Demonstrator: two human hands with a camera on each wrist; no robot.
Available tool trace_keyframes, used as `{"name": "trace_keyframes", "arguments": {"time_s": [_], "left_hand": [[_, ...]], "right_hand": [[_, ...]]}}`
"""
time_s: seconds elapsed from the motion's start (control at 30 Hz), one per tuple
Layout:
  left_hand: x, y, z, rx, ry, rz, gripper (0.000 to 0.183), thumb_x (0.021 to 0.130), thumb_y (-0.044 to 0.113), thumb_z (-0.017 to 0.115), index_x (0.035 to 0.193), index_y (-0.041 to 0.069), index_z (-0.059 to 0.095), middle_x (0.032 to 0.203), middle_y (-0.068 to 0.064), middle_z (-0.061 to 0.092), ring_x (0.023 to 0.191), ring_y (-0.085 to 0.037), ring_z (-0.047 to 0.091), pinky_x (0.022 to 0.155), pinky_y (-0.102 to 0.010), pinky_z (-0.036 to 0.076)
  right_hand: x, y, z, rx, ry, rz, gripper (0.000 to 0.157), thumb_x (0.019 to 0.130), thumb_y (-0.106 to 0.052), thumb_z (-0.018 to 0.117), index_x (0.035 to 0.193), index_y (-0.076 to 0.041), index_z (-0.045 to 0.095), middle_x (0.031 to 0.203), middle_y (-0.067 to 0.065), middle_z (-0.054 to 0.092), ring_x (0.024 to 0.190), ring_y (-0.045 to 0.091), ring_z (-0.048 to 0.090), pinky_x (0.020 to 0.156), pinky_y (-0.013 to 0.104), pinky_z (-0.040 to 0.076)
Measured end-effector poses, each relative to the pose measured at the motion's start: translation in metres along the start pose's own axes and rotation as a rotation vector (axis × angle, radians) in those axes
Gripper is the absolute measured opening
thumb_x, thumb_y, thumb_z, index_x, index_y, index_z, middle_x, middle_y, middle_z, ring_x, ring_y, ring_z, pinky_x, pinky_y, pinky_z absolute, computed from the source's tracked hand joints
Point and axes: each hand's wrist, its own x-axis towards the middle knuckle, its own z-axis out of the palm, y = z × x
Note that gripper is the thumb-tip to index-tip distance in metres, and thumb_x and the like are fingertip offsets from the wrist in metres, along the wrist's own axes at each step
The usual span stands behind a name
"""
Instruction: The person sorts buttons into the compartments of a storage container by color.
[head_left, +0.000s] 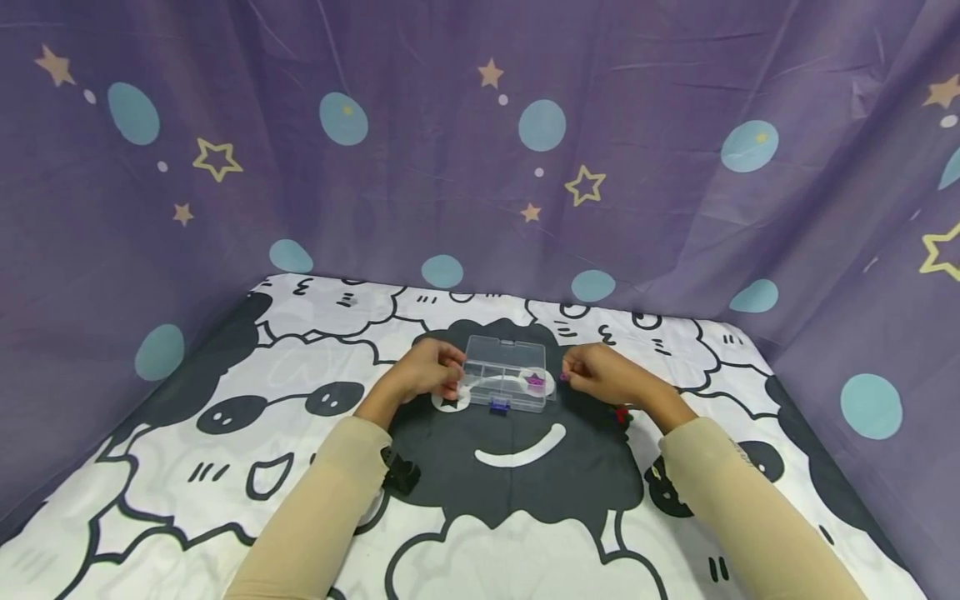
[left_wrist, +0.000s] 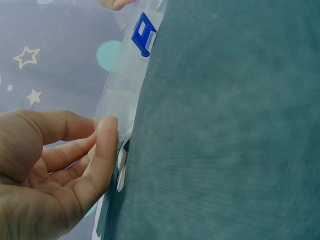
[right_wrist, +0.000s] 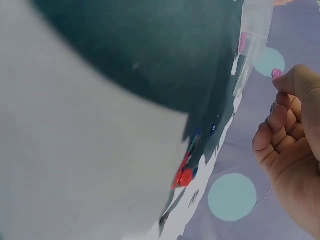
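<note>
A clear plastic compartment box rests on the dark part of the printed cloth, its lid raised at the back and a blue latch at the front. Several pink-purple pieces lie in its right-hand compartment. My left hand holds the box's left end between thumb and fingers, as the left wrist view shows close up. Just off the box's right end, my right hand pinches a small pink button between thumb and forefinger, the other fingers curled below.
Beneath my right wrist, red buttons lie in a small group on the cloth, with a dark blue button near them. A purple curtain with stars and blue ovals hangs behind and at both sides of the cloth-covered table.
</note>
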Motion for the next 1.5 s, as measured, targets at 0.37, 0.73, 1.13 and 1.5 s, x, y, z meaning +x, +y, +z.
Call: {"name": "trace_keyframes", "arguments": {"time_s": [0.37, 0.73, 1.13, 1.5], "left_hand": [[-0.001, 0.002, 0.0, 0.003, 0.006, -0.002, 0.03, 0.099, -0.006, 0.057, 0.128, -0.009, 0.06, 0.1, -0.018, 0.062, 0.069, -0.022, 0.065, 0.064, -0.034, 0.065], [-0.002, 0.001, 0.001, 0.003, 0.004, -0.009, 0.029, 0.099, -0.006, 0.059, 0.128, -0.009, 0.061, 0.099, -0.017, 0.061, 0.07, -0.022, 0.065, 0.065, -0.035, 0.065], [-0.003, 0.002, 0.002, 0.0, 0.003, 0.007, 0.033, 0.096, -0.009, 0.056, 0.129, -0.011, 0.059, 0.099, -0.017, 0.062, 0.065, -0.019, 0.064, 0.063, -0.032, 0.065], [-0.003, 0.002, 0.001, 0.0, 0.001, 0.013, 0.032, 0.097, -0.008, 0.056, 0.129, -0.011, 0.059, 0.099, -0.018, 0.062, 0.066, -0.02, 0.064, 0.064, -0.034, 0.065]], "right_hand": [[0.018, -0.012, 0.006, 0.012, 0.062, -0.066, 0.014, 0.094, 0.0, 0.061, 0.086, -0.011, 0.063, 0.062, -0.01, 0.043, 0.054, 0.003, 0.038, 0.051, 0.022, 0.035], [0.027, -0.016, 0.015, 0.005, 0.052, -0.059, 0.014, 0.097, -0.002, 0.062, 0.086, -0.01, 0.064, 0.062, -0.009, 0.044, 0.053, 0.004, 0.038, 0.053, 0.024, 0.037], [0.026, -0.014, 0.017, 0.091, 0.061, 0.016, 0.007, 0.097, -0.006, 0.064, 0.095, -0.002, 0.069, 0.075, -0.005, 0.061, 0.064, 0.009, 0.051, 0.056, 0.025, 0.047], [0.007, 0.002, 0.008, 0.111, 0.059, 0.142, 0.01, 0.099, -0.01, 0.064, 0.099, -0.002, 0.072, 0.08, -0.003, 0.065, 0.067, 0.012, 0.055, 0.061, 0.029, 0.05]]}}
